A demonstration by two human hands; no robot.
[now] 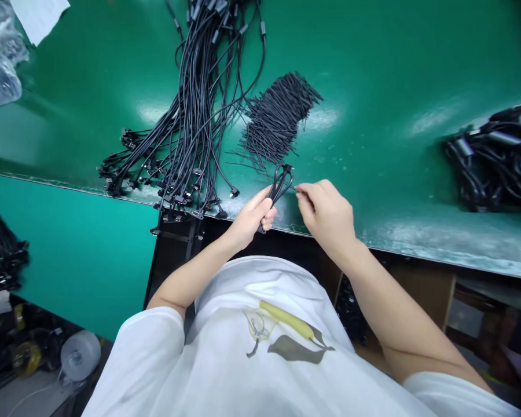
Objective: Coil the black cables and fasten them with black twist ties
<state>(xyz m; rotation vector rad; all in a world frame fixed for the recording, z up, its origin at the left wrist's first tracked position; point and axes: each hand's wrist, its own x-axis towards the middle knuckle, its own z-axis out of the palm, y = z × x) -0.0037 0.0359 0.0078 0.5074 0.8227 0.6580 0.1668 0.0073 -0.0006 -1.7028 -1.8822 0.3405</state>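
My left hand [252, 219] is closed around a black cable [281, 184] folded into a small looped bundle, held just above the table's front edge. Right beside it, my right hand [327, 214] pinches the end of a thin black twist tie [293, 189], which reaches toward the bundle. Whether the tie goes all the way round the cable is too small to tell. Beyond my hands lies a heap of similar black twist ties [282, 116]. To its left, a large bunch of black cables [200, 98] spreads out, with connector ends near and over the edge.
Coiled black cables [499, 156] are piled at the right of the green table [386, 75]. Clear plastic bags [0, 69] and white paper [41, 17] lie at the far left. Lower left are a second green surface [78, 255], more cables [0, 249] and a spool [80, 355].
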